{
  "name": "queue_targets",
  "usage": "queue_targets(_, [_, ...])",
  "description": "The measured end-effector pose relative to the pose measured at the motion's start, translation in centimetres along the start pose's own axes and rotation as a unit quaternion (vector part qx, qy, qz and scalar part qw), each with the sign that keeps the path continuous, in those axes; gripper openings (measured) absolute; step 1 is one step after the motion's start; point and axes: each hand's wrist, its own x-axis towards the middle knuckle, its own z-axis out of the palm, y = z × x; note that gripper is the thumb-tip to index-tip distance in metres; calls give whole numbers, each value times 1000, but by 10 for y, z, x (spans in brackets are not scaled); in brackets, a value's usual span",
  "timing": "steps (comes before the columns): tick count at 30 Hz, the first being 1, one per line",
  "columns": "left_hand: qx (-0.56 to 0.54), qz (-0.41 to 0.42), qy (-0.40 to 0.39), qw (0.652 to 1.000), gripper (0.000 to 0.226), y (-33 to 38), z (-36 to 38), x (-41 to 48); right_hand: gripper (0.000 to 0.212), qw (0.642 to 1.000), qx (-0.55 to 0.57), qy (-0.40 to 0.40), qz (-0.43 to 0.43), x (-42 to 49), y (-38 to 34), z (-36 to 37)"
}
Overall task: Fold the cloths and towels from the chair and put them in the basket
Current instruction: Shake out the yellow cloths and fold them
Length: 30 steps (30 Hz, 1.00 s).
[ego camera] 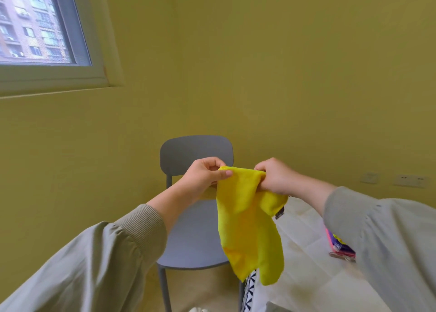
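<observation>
A yellow cloth [250, 222] is held up in the middle of the frame, in front of a grey chair [195, 153] whose seat is seen lower centre. Its top edge is pinched at one end between the thumb and curled fingers of the left hand [205, 177], and the other end is gripped in the closed fingers of the right hand [276, 177]. The two hands are near each other at the same height. The rest of the cloth hangs loose and creased below them. A bench [306, 252] under a white cover is seen at lower right, and a pink and purple packet [339, 245] lies on it, partly hidden by the right sleeve. A black-and-white patterned fabric [250, 288] is seen below the cloth's lower edge. A window [35, 21] fills the upper left.
</observation>
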Motion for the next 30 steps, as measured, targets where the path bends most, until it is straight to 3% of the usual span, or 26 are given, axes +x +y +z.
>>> queue_targets(6, [-44,-13,14,999,15,5,8,2,27,996,78,41,31,3,10,-8])
queue_targets(8, [71,26,57,996,19,5,9,6,30,994,60,86,36,4,13,-10])
queue_targets(12, [285,89,86,950,19,2,4,12,29,980,69,171,70,7,18,-20])
queue_targets(15, [359,52,51,930,22,1,-4,17,31,970,73,218,83,7,19,-24])
queue_targets(18, [496,-4,22,868,14,-9,-11,20,31,965,42,242,91,7,22,-23])
queue_targets(23, [548,-48,82,831,9,-23,-27,18,22,957,-43,259,128,0,37,-26])
queue_targets(26, [505,-77,122,851,19,-30,-37,18,21,949,-88,258,158,-3,49,-31])
queue_targets(29, [240,-58,188,951,25,-33,-38,16,23,940,-41,278,192,-3,62,-36])
queue_targets(30, [144,-49,206,967,24,-33,-38,15,21,938,-10,281,203,-3,66,-37])
